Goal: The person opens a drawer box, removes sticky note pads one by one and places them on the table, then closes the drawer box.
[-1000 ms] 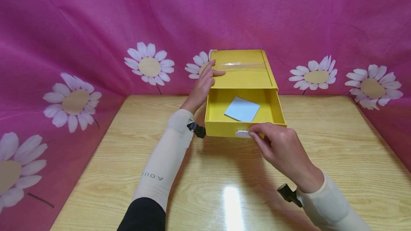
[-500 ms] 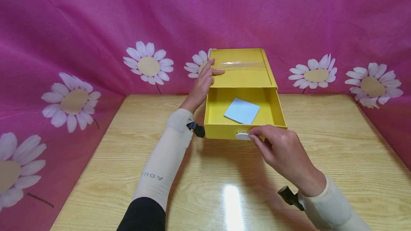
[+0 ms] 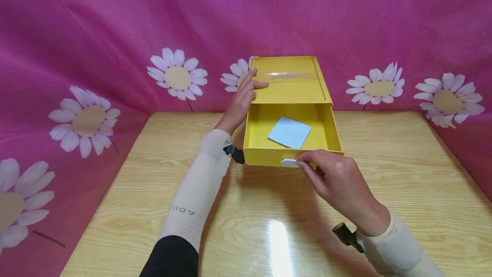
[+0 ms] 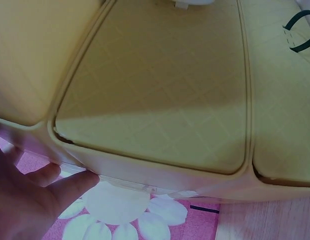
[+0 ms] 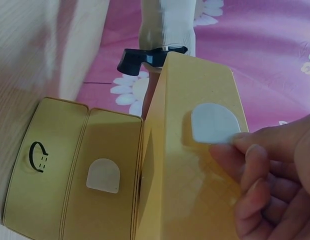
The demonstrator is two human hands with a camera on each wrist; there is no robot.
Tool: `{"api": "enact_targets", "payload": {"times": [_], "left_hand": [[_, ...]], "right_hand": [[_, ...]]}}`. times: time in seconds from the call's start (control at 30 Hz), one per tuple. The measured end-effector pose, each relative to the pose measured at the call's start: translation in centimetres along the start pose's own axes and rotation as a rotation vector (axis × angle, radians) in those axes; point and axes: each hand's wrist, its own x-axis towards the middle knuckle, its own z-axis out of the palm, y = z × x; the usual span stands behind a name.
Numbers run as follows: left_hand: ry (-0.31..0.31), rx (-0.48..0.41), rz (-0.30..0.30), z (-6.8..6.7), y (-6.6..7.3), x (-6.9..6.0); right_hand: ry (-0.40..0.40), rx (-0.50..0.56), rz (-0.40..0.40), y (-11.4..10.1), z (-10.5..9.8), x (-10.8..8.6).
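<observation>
A yellow drawer cabinet [image 3: 290,91] stands on the table, its top drawer [image 3: 261,157] pulled out towards me. Inside that drawer lies a light blue square of paper [image 3: 290,132], possibly a sticky note pad. My right hand [image 3: 342,183] pinches the white handle [image 5: 215,123] on the drawer front between thumb and index finger, its other fingers curled. My left hand [image 3: 240,105] rests on the cabinet's upper left edge, with fingers spread over the top. In the left wrist view, the left fingers [image 4: 75,187] touch the cabinet's top edge.
Below the open drawer, the right wrist view shows a closed drawer with a white handle [image 5: 103,176] and another with a black loop [image 5: 38,156]. Clear tape [image 3: 288,76] crosses the cabinet top. A pink flowered cloth [image 3: 284,12] hangs behind the wooden table [image 3: 173,153].
The drawer has slid slightly further out towards me, with my right hand still pinching its handle. My left hand has stayed on the cabinet.
</observation>
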Motion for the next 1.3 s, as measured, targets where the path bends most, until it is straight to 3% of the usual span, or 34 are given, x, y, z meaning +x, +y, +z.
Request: {"api": "enact_targets", "payload": {"times": [0.1, 0.33, 0.53, 0.77, 1.13, 1.3], "left_hand": [[-0.009, -0.011, -0.007, -0.1, 0.5, -0.2], [-0.02, -0.013, -0.014, -0.4, 3.5, -1.3], [-0.021, -0.018, -0.022, -0.5, 4.0, -1.5], [0.006, -0.007, 0.012, 0.0, 0.0, -0.1], [0.012, -0.001, 0.012, 0.0, -0.1, -0.1], [0.015, -0.008, 0.011, 0.1, -0.2, -0.1]], "right_hand": [[0.0, 0.005, -0.006, 0.0, 0.0, 0.0], [-0.006, 0.001, -0.004, 0.2, -0.2, 0.1], [-0.015, 0.008, 0.006, 0.2, -0.5, 0.1], [0.001, 0.01, -0.011, 0.2, -0.8, 0.2], [0.034, -0.01, -0.065, 0.2, -1.9, 1.3], [0.027, -0.017, -0.049, 0.3, -2.5, 1.8]]}}
